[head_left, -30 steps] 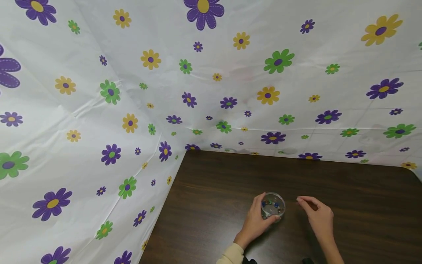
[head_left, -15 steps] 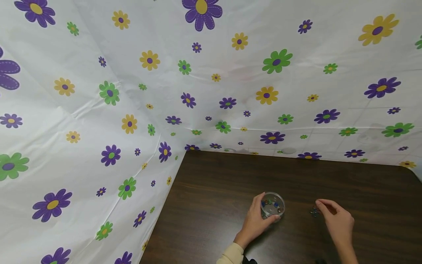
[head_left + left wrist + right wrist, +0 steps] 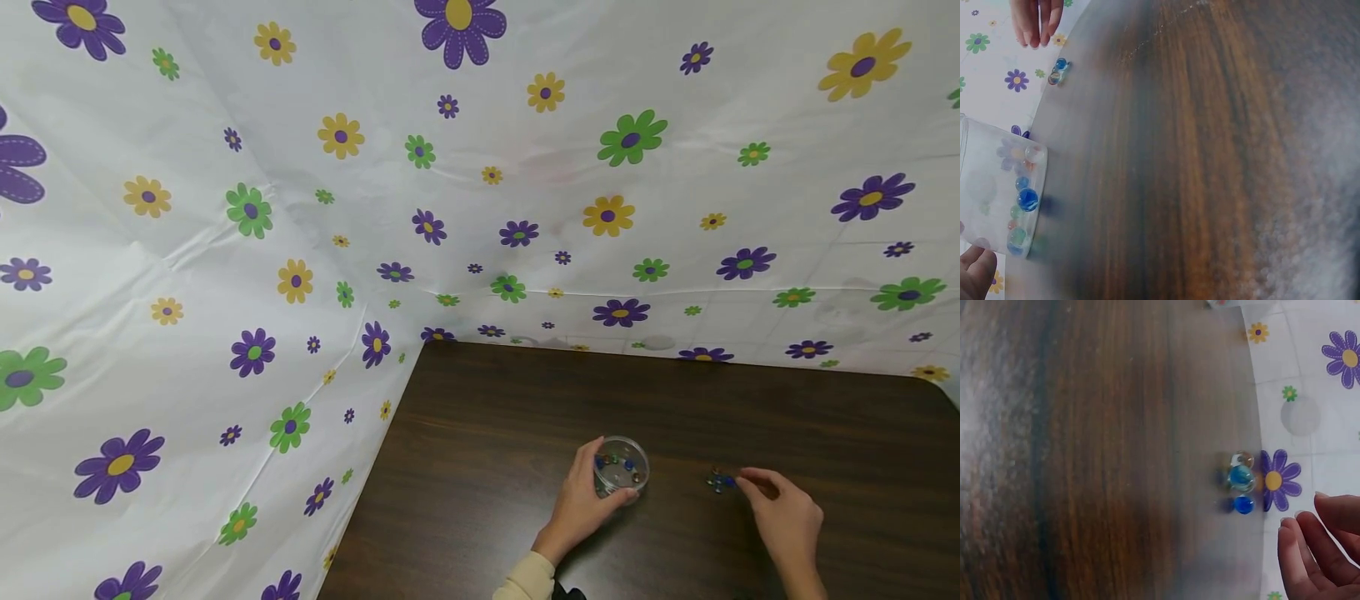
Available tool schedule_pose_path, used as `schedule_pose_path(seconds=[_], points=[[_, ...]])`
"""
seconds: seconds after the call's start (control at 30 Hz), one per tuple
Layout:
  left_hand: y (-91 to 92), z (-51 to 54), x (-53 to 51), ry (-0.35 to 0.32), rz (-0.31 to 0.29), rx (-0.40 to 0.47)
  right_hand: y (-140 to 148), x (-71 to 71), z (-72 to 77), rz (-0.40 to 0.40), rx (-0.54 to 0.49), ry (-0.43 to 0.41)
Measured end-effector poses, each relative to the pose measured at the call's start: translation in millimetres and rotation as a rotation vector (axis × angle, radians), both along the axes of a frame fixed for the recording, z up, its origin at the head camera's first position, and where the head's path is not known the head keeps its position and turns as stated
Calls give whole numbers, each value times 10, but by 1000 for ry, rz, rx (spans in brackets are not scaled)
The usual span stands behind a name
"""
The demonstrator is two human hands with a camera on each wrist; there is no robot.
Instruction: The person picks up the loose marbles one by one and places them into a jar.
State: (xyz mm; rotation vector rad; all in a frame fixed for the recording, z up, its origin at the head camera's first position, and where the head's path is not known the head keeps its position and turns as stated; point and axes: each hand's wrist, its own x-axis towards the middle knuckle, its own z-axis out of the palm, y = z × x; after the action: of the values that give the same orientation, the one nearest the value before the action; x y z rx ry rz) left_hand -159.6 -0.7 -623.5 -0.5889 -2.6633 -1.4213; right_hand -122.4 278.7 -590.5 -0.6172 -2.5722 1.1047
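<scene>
My left hand [image 3: 581,504] grips a clear plastic cup [image 3: 633,446] at its side, on the dark table. Several glass marbles lie on the cup's bottom, among them a blue marble [image 3: 1027,199] and a green marble [image 3: 1017,235]. To the right of the cup, a small cluster of loose marbles [image 3: 716,480] sits on the table, with another blue marble [image 3: 1243,504] at its edge. My right hand [image 3: 783,512] is just right of that cluster, fingers loosely bent. In the right wrist view its fingertips [image 3: 1304,515] are apart from the marbles, and no held thing shows.
The brown wood-grain table [image 3: 480,433] has its far edge against a white flower-printed sheet [image 3: 525,167]. More of the sheet hangs along the left side. A dark object [image 3: 567,592] is partly visible by the left sleeve [image 3: 528,577].
My right hand has moved right, away from the cup to beside the loose marbles, which now show where the hand covered them. The left hand and cup have stayed put.
</scene>
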Motion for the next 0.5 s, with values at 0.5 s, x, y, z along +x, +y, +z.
schedule_pose_path(seconds=[0.5], points=[[30,21,-11,17,6,-10,122,-136,-196,-3,-50,-17]])
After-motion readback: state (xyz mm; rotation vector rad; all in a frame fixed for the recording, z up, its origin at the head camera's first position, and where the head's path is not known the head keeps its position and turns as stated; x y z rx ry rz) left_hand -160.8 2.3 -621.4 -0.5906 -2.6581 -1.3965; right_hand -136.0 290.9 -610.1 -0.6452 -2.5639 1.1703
